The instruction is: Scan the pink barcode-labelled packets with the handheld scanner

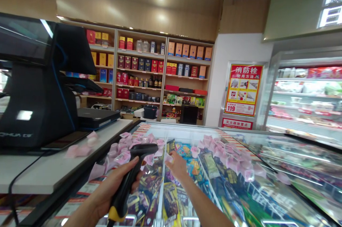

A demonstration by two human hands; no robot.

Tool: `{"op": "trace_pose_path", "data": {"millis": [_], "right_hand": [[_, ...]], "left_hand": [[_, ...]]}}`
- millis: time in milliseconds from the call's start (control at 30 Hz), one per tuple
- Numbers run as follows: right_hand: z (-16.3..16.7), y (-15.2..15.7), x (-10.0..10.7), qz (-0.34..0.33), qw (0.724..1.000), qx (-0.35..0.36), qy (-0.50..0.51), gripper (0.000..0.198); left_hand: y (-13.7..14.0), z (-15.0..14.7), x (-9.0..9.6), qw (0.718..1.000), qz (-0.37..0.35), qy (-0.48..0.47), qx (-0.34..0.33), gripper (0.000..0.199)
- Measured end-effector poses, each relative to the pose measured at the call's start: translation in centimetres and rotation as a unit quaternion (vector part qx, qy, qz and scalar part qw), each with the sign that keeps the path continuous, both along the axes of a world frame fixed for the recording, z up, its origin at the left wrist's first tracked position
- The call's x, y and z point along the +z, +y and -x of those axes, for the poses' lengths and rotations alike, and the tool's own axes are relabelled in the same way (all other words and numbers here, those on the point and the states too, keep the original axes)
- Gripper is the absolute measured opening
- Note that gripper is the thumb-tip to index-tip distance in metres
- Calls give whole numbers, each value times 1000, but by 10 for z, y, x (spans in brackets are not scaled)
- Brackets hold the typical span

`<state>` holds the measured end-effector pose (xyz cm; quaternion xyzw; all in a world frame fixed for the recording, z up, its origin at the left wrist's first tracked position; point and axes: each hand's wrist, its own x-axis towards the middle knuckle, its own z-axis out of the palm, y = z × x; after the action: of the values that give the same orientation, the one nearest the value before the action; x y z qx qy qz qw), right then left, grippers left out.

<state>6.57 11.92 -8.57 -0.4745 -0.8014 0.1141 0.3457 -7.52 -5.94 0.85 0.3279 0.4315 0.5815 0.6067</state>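
Observation:
My left hand [117, 184] is wrapped around the handle of a black barcode scanner [128, 180] with a yellow end, its head tilted up and to the right. My right hand [176, 164] reaches over the glass top of a chest freezer, fingers closed on a small pink-wrapped packet [168, 158]. Close to the scanner lies a heap of similar pink packets [127, 145]. A second row of pink packets [227, 154] stretches across the glass on the right. Beneath the glass, colourful ice cream packages [171, 200] fill wire baskets.
On the left, a black checkout terminal [34, 95] stands on a white counter [34, 177], where a few pink packets [81, 148] lie and a cable hangs down. Shelves of boxed goods [139, 67], a red-yellow poster [242, 90] and a lit display fridge [307, 95] stand behind.

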Motion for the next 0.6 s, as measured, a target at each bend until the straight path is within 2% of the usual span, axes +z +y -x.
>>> {"op": "trace_pose_path", "data": {"millis": [100,200,300,467,600], "right_hand": [[-8,2,-4,-47,998,37,37,26],[-15,12,-9,-85,994,-9,71,42],[-20,25,-13,-96,991,-34,92,55],[-19,37,-18,-126,983,-42,124,55],[-18,40,-18,-150,981,-38,119,54]], "left_hand": [[3,-2,-3,1000,1,6,-2,30],[3,-6,-2,1000,-3,12,-13,27],[1,-12,1,999,11,27,-20,27],[-1,-20,-1,998,24,11,-54,27],[-1,-23,-4,998,45,6,-50,28]]}}
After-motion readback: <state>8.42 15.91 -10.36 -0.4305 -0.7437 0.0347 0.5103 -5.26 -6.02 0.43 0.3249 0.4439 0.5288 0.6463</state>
